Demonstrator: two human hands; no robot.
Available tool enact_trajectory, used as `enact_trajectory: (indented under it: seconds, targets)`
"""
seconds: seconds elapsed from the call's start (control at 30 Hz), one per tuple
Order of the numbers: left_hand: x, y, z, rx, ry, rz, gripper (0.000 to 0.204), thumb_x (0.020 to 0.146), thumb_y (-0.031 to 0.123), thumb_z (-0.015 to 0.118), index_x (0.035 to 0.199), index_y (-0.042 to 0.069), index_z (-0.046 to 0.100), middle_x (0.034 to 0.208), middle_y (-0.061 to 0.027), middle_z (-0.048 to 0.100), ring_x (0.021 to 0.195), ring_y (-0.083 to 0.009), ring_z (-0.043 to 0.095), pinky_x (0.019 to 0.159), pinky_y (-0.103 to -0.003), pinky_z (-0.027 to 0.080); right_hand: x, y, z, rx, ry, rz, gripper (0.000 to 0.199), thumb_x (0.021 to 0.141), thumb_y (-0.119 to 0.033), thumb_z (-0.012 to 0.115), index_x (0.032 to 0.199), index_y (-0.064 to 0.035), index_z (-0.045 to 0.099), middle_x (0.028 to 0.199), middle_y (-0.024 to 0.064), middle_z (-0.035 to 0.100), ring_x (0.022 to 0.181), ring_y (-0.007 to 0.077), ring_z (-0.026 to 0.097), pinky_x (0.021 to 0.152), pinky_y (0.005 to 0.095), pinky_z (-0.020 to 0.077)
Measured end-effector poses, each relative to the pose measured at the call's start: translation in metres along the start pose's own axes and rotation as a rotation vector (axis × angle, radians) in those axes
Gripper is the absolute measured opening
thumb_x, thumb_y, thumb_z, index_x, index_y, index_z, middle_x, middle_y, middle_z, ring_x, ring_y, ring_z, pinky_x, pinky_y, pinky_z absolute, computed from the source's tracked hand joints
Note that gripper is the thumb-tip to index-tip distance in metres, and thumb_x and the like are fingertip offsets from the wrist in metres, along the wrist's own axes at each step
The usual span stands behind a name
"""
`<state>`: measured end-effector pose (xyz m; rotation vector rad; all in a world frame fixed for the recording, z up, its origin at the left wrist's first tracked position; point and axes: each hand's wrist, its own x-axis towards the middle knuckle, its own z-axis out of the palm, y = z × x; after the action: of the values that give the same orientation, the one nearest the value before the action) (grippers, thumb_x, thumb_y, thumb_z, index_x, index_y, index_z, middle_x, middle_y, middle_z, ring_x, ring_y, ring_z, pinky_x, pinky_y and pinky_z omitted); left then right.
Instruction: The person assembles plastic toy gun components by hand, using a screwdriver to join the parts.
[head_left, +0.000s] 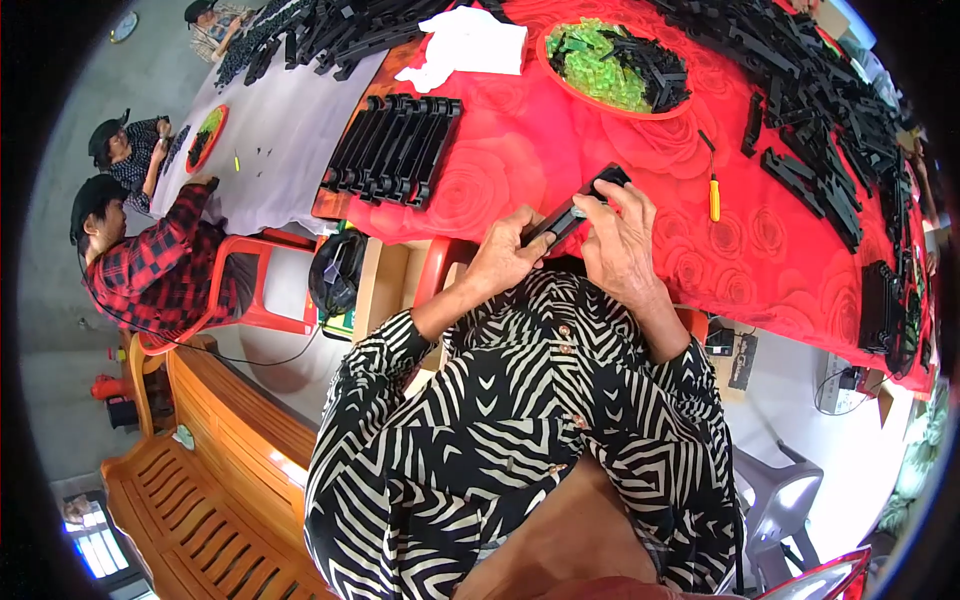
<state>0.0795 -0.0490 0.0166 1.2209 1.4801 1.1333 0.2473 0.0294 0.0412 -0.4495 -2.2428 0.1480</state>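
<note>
Black plastic bar (pixel 560 222): likely light, stiff; hold long sides.
Left hand (pixel 507 252): wrapped round eight-o'clock end.
Right hand (pixel 622 247): curled, touching two-o'clock half; grip unclear.

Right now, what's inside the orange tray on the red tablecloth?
Inside the orange tray: translucent green pieces, mostly left, and small black parts, mostly right. The heap covers most of the tray's bottom; anything buried can't be seen.

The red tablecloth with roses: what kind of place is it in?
Maybe a small workshop, perhaps in a home: black parts lie heaped on the red tablecloth, a yellow-handled screwdriver lies near them, and other people sit at another table.
</note>
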Motion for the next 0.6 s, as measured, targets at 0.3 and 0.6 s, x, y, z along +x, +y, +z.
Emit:
enact_trajectory:
  seconds: [0.3,0.6]
  targets:
    - [-0.004,0.001,0.003,-0.044,0.004,-0.003,0.008,0.087,0.004,0.058,0.088,-0.001,0.052,0.07,-0.0031,0.058,0.057,-0.0074,0.054,0.051,-0.022,0.044,-0.004,-0.002,0.001,0.026,-0.034,0.009,0.051,0.066,-0.001,0.053,0.117,-0.0045,0.051,0.091,0.0107,0.062,0.105,0.0285,0.05,0.1,0.0504,0.0269]
    - [0.004,-0.004,0.004,-0.039,0.058,0.043,0.011,0.084,0.007,0.063,0.084,-0.001,0.055,0.068,-0.0043,0.06,0.056,-0.0065,0.052,0.047,-0.024,0.043,-0.001,-0.002,-0.005,0.067,0.032,0.012,0.052,0.064,0.001,0.054,0.116,-0.0034,0.053,0.09,0.0088,0.062,0.103,0.0294,0.051,0.097,0.0509,0.0306]
